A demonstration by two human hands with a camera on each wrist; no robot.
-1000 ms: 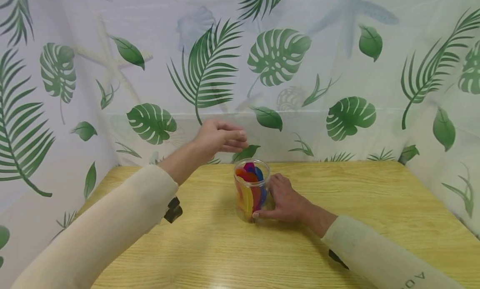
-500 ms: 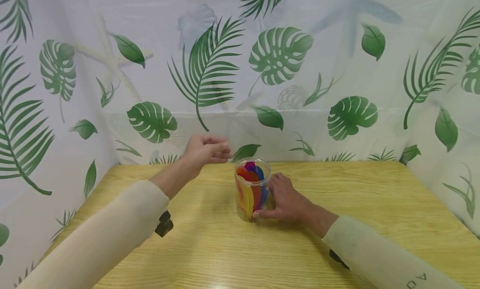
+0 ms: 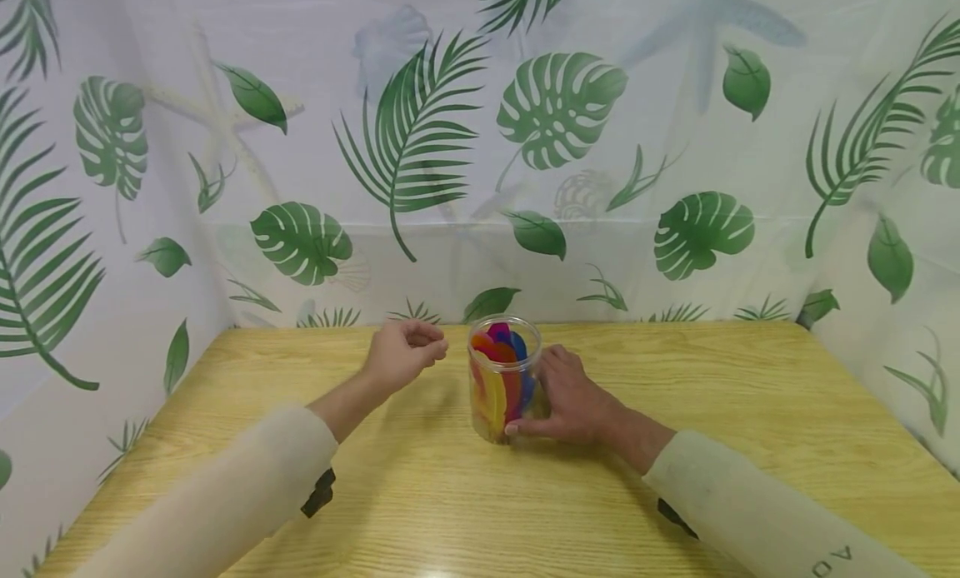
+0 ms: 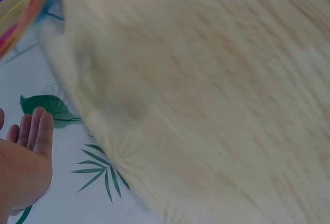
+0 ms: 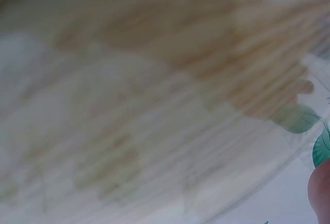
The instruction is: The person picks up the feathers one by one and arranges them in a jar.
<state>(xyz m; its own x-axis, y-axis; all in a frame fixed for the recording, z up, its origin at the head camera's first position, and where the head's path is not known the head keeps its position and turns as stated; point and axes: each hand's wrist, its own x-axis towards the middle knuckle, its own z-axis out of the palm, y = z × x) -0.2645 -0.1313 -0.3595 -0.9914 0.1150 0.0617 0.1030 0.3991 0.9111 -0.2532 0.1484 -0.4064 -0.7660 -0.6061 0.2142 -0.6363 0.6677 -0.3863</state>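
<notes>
A clear, lidless round jar (image 3: 504,367) stands upright on the table. Inside it are several long, rounded-tipped pieces (image 3: 492,399) in yellow, orange, red, magenta and blue; what they are I cannot tell. My right hand (image 3: 575,401) grips the jar low on its right side, thumb in front, the other fingers partly hidden behind. Left of the jar and apart from it, my left hand (image 3: 403,357) hovers with loosely bent fingers and nothing visible in them. The left wrist view shows that hand (image 4: 26,170) at its edge; only a sliver of the right hand (image 5: 320,193) appears in the right wrist view.
The table (image 3: 660,361) has a pale wood-grain top. Behind and on both sides hangs a white sheet (image 3: 615,28) printed with green leaves, reaching down to the table's back edge. A small black device (image 3: 318,493) sits under the left sleeve, another (image 3: 677,518) under the right.
My left hand has come down and to the left, from above and beside the jar's rim to a lower place near the table's back edge. The right hand and the jar stay put.
</notes>
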